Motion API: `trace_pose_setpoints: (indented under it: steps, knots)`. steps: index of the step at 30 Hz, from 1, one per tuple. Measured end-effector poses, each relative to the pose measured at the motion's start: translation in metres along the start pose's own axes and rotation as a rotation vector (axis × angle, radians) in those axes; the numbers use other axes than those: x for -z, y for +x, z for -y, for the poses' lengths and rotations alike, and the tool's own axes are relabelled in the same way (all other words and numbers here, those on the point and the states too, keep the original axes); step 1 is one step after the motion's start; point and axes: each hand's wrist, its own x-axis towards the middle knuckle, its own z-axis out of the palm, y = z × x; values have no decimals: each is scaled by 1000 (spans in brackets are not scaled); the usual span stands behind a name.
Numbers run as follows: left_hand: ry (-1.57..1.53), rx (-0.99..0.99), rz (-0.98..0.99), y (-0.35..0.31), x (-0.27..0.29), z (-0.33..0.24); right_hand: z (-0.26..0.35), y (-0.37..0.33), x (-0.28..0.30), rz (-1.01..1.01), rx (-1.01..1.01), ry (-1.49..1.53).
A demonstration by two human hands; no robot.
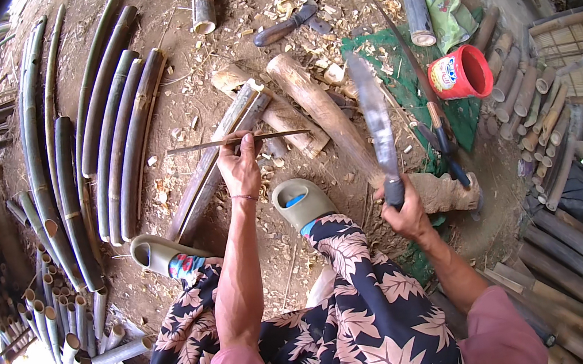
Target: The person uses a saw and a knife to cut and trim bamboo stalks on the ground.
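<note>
My left hand (pixel 240 168) is closed around the middle of a thin bamboo strip (pixel 191 148), held level across the picture. In my right hand (pixel 408 215) is the dark handle of a machete (pixel 374 116), its broad grey blade pointing away from me. Under my left hand, a split bamboo length (pixel 203 182) slants up from beside my left shoe (pixel 161 253). Its far end rests by a short log (pixel 298 129) on the ground. A longer peeled log (pixel 319 108) lies between the strip and the blade.
Long bamboo poles (pixel 124 130) lie at the left. Another knife (pixel 286 26) sits among shavings at the far side. A long-bladed knife (pixel 418 66) and a red bucket (pixel 460 73) are on green netting (pixel 472 118) at the right. Cut bamboo (pixel 531 102) is stacked beyond.
</note>
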Motion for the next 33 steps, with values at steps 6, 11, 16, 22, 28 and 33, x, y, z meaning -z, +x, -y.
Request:
trace_pose_setpoints:
  steps: [6,11,16,22,28,33]
  knots:
    - [-19,-28,-30,-7,3,15,-15,-2,-32,-66,162,-312]
    - [-79,-51,-72,-6,5,26,-13,13,-36,21,77,-387]
    - [-83,-51,-76,-10,3,24,-8,6,-43,-110,419,-337]
    - [60,-112,-99,-12,2,23,-20,-3,-33,98,-18,-470]
    - [-164,-21,-97,-13,5,33,0,-5,-40,-77,276,-415]
    - [-297,15,-92,-29,15,51,-34,-16,-29,138,-95,-509]
